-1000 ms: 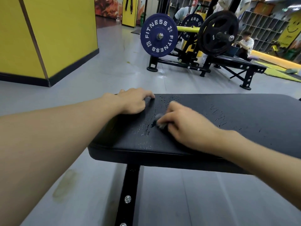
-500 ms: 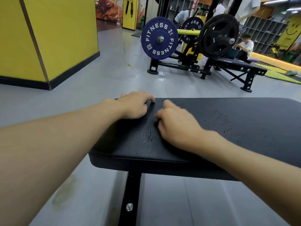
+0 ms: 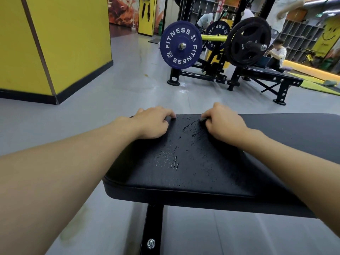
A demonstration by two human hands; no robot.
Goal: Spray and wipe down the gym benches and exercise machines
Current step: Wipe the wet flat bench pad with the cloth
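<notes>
A black padded bench [image 3: 193, 177] lies across the lower half of the head view, with spray droplets [image 3: 169, 159] beading on its top. My left hand [image 3: 152, 124] rests on the bench's far left corner, fingers curled over the edge. My right hand [image 3: 222, 122] presses a small dark cloth [image 3: 203, 120] onto the pad near the far edge; only a sliver of the cloth shows under my fingers. No spray bottle is in view.
Grey floor surrounds the bench. A plate-loaded machine with a blue weight plate [image 3: 181, 45] and a black weight plate [image 3: 248, 44] stands ahead, beside another black bench [image 3: 272, 74]. A yellow wall block [image 3: 55, 43] is at the left. A person [image 3: 277, 52] sits at the back right.
My right hand has slid the cloth away from me and to the right, up to the pad's far edge. My left hand has stayed on the corner. The camera has tilted a little.
</notes>
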